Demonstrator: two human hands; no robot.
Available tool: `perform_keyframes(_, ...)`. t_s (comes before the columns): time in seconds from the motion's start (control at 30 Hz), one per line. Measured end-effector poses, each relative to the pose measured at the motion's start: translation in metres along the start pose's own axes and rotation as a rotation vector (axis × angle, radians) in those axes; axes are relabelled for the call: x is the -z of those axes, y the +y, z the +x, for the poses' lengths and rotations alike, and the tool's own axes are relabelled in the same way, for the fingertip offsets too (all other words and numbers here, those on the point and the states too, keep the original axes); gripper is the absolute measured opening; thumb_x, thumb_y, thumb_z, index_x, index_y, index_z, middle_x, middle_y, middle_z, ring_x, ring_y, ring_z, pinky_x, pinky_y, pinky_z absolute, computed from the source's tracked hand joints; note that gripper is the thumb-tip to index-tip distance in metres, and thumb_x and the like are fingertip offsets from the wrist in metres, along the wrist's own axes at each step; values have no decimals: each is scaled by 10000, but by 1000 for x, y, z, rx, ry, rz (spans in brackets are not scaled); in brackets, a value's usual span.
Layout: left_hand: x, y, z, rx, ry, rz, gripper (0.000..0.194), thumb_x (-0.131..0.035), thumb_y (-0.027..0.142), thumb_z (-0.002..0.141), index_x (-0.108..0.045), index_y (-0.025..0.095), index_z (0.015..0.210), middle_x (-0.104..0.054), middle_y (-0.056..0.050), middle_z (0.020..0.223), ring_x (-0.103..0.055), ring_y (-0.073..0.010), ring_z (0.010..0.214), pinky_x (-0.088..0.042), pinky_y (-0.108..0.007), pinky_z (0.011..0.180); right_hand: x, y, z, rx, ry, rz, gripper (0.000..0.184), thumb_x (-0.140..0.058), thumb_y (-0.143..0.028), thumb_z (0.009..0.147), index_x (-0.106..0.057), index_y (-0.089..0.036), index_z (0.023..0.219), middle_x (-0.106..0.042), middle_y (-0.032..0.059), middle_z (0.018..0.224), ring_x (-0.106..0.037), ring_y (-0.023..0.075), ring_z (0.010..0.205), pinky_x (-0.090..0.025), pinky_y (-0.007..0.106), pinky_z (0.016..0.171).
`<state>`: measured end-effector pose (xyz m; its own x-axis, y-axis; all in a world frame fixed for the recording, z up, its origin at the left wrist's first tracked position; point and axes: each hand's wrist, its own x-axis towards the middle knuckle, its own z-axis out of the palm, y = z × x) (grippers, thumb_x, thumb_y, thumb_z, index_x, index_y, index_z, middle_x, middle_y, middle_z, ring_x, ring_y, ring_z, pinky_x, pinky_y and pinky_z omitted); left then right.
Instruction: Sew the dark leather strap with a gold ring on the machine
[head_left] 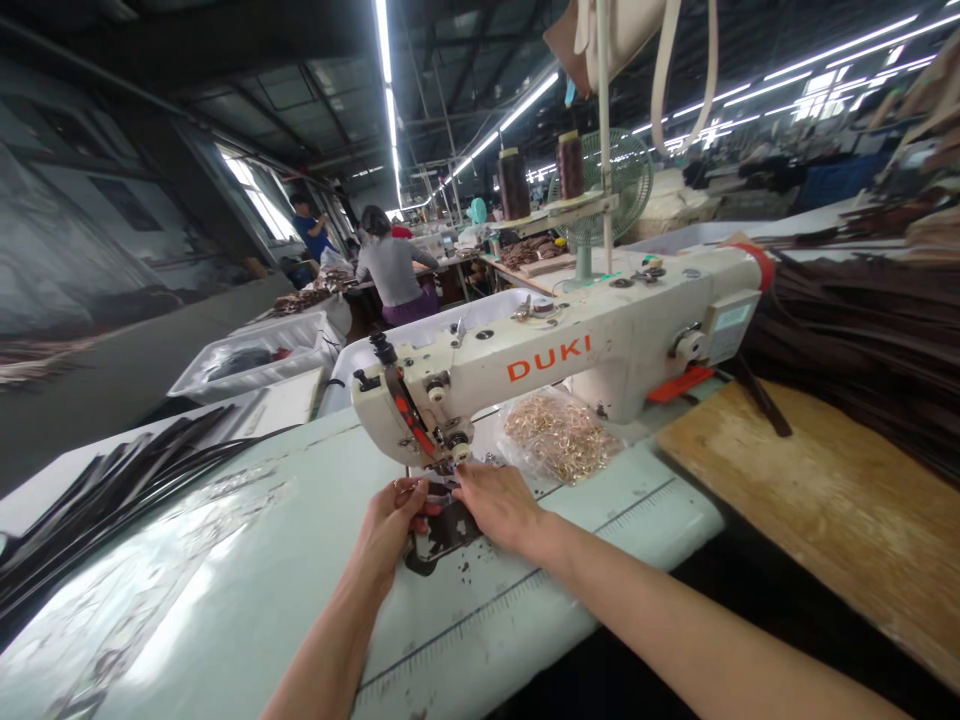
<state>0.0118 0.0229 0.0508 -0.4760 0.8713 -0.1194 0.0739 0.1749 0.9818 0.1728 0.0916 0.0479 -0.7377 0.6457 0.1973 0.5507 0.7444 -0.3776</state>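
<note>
A white sewing machine (540, 350) marked DUKI stands on a pale green table. Both of my hands are close together under its needle head. My left hand (397, 520) pinches a small dark strip (439, 489) just left of the needle area. My right hand (499, 505) lies on the other side, fingers bent at the presser foot and touching the strip's end or something hidden there. The exact grip of its fingertips is covered. Below them is the worn metal bed plate (448, 532).
A clear bag of gold-coloured metal rings (559, 435) lies under the machine arm. Dark strips (97, 490) are piled at left, more (862, 330) at right beside a wooden board (825, 500). Thread cones (514, 185) and a fan (607, 185) stand behind. A person (394, 265) sits farther back.
</note>
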Motion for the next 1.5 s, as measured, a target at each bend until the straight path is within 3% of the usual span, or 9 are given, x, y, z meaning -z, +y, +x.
perform_keyframes(0.57,2,-3,2,-1,-39,11,561,-787,551,624,-610,94,898,-679,-100,826,-657,-209,735,-441,-221,488,-7,-6,-1,-60,69,-10,222,-395,-229,1019,-534,-141,1168,-641,120,1105,-625,259,970,-502,351,779)
perform_keyframes(0.9,2,-3,1,-4,-31,3,555,-796,540,617,-611,96,894,-667,-80,762,-645,-194,694,-431,-208,464,-10,-4,-2,5,94,-62,158,-441,-228,1007,-547,-145,1089,-656,81,1016,-631,253,879,-503,332,675)
perform_keyframes(1.13,2,-2,1,-11,-28,2,573,-796,563,605,-606,95,874,-665,-85,724,-617,-166,609,-432,-212,462,-12,-4,0,4,100,-67,182,-402,-222,1018,-542,-143,1102,-651,83,1030,-624,253,903,-502,340,699)
perform_keyframes(1.5,4,-2,-2,-84,-85,93,560,-762,603,640,-617,130,902,-697,-106,811,-682,-256,779,-469,-249,537,-13,-14,0,-86,90,8,233,-361,-214,1024,-508,-123,1180,-629,120,1076,-618,262,946,-481,345,739)
